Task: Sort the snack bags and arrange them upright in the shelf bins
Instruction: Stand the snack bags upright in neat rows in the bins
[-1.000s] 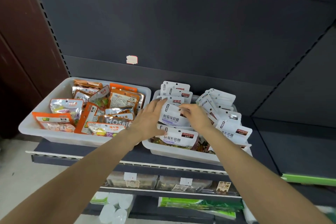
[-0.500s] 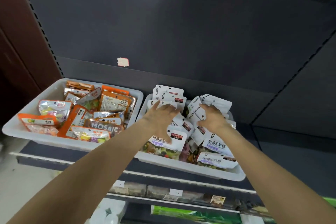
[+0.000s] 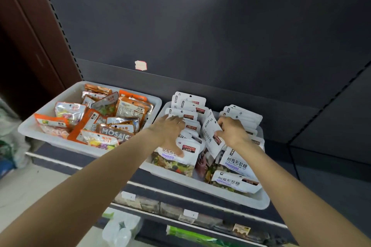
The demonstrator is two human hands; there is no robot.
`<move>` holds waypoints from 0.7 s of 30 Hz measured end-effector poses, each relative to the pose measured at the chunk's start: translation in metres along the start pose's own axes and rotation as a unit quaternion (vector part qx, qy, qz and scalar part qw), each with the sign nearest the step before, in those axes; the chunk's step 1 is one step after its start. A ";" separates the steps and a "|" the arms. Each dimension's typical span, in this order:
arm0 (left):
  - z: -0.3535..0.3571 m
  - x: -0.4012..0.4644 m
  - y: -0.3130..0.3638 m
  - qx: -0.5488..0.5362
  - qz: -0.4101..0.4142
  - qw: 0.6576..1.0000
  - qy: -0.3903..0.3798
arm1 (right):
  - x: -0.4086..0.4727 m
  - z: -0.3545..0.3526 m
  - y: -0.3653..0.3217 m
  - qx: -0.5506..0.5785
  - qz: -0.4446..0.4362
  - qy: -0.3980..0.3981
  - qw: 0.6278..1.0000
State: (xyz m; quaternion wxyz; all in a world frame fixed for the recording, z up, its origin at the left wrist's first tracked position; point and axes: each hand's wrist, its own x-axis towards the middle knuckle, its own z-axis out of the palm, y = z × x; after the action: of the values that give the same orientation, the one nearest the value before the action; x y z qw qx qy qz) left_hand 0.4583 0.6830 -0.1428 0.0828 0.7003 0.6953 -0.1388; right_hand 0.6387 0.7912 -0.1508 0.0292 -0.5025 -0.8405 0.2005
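Observation:
Two white bins sit side by side on the shelf. The left bin point(image 3: 30, 126) holds jumbled orange and clear snack bags point(image 3: 128, 106). The right bin point(image 3: 241, 196) holds white gummy bags in two rows. My left hand point(image 3: 170, 130) lies spread over the left row, thumb down on the front bag point(image 3: 174, 162). My right hand point(image 3: 233, 133) curls its fingers into the right stack of white bags point(image 3: 245, 115). One white bag point(image 3: 208, 132) stands tilted between my hands, and several more lie flat at the bin's front right.
The dark back panel carries a pale sticker point(image 3: 140, 65). A lower shelf shows price tags point(image 3: 190, 213), dark packs and a green pack point(image 3: 192, 235). Plastic-wrapped white rolls point(image 3: 120, 228) stand below. A brown wall point(image 3: 24, 36) runs along the left.
Both hands have stayed in the right bin, working through the white bags. The bags by my right hand have been pulled more upright, with one left tilted between my hands.

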 end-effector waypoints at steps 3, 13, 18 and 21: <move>0.006 0.004 0.000 -0.036 -0.012 0.999 0.016 | -0.005 -0.004 -0.001 -0.001 -0.017 -0.018 1.000; 0.020 -0.004 0.001 -0.017 -0.013 0.998 0.064 | -0.008 -0.010 -0.005 0.020 0.012 -0.028 0.999; 0.026 -0.009 0.005 -0.012 -0.014 0.992 0.123 | -0.003 -0.008 -0.007 0.004 0.051 -0.032 0.998; 0.024 -0.010 0.010 0.022 -0.024 0.987 0.155 | -0.003 -0.006 -0.008 -0.031 0.024 -0.021 0.999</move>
State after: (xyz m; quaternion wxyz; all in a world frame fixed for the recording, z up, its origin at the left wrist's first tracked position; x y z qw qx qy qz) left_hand 0.4663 0.6655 -0.1631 -0.0451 0.6982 0.7130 -0.0460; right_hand 0.6349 0.7871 -0.1421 -0.0094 -0.5190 -0.8343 0.1855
